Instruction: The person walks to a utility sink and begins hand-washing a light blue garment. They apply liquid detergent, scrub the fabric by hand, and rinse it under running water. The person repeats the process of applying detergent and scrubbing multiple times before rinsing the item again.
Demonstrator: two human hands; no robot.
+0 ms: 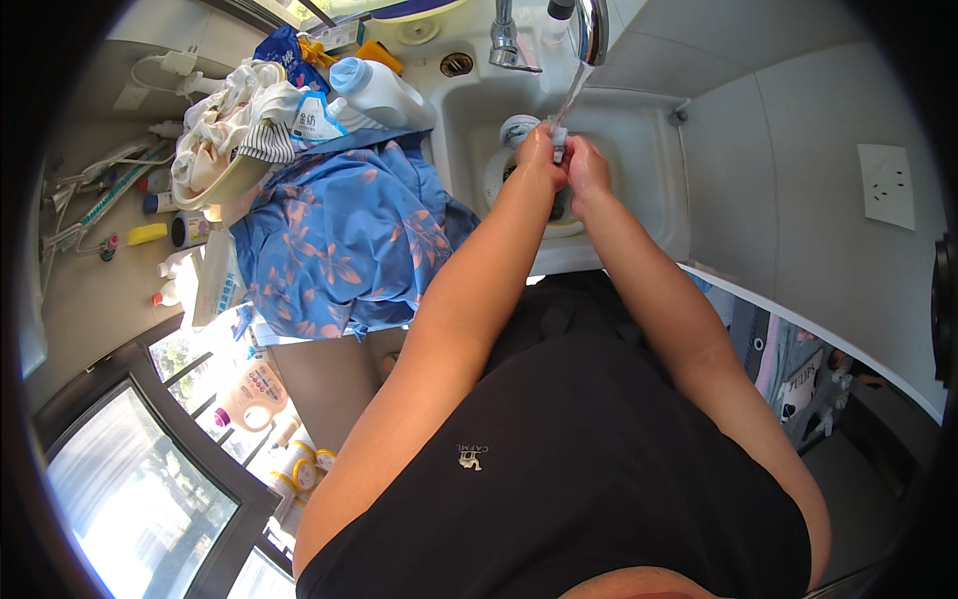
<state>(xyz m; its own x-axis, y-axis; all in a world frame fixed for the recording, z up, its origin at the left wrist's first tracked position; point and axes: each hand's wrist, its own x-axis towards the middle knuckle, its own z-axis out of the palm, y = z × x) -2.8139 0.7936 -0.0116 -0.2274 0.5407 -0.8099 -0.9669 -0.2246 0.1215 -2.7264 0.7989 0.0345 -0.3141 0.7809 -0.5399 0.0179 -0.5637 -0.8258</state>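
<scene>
Water runs from the chrome faucet (592, 34) over both hands inside the white sink (658, 217). A small pale object (559, 142), too small to name surely, sits between my left hand (540, 153) and my right hand (587, 166). The left fingers are closed around its near side; the right fingers touch or hold its other side, partly hidden. Below the hands is a round whitish basin or lid (495, 176), mostly covered by my left forearm. A white ribbed item (518, 129) lies in the sink just left of my left hand.
Blue floral fabric (337, 232) lies left of the sink. Behind it stand a white detergent bottle with a blue cap (385, 93), a detergent pouch (318, 120) and a basin heaped with laundry (224, 195). A tiled wall with a socket plate (886, 186) rises at the right.
</scene>
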